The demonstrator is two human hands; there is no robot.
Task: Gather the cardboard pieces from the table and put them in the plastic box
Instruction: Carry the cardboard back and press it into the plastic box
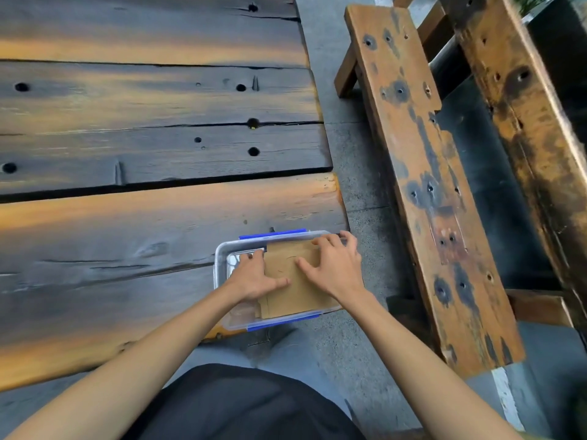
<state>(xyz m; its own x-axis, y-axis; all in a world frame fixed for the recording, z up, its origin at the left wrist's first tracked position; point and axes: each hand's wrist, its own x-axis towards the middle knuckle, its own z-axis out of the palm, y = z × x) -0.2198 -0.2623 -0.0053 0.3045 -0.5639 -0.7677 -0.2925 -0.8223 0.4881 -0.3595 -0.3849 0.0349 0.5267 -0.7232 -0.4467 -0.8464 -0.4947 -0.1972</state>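
A clear plastic box (221, 249) with blue clips sits at the near right corner of the tabletop (127, 217), its right end hanging a little past the tabletop's right edge and its near side reaching past the near edge. Inside it lie brown cardboard pieces (295, 292), flat, filling the right and middle part of the box; their long axis runs from the near side to the far side, tilted slightly to the right at the near end. The left strip of the box floor shows bare and shiny.

The left hand (254, 277) rests palm down on the left edge of the cardboard, fingers (254, 257) spread flat and reaching toward the far wall, gripping nothing. The right hand (336, 268) presses on the right part of the cardboard, its fingers loosely curled over the far right corner of the box rim; it pinches nothing that can be made out.

The rest of the tabletop, dark weathered planks, stretches wide to the left and far side. To the right, a strip of concrete floor (359, 173) separates the tabletop from a worn wooden bench (422, 185) running alongside.
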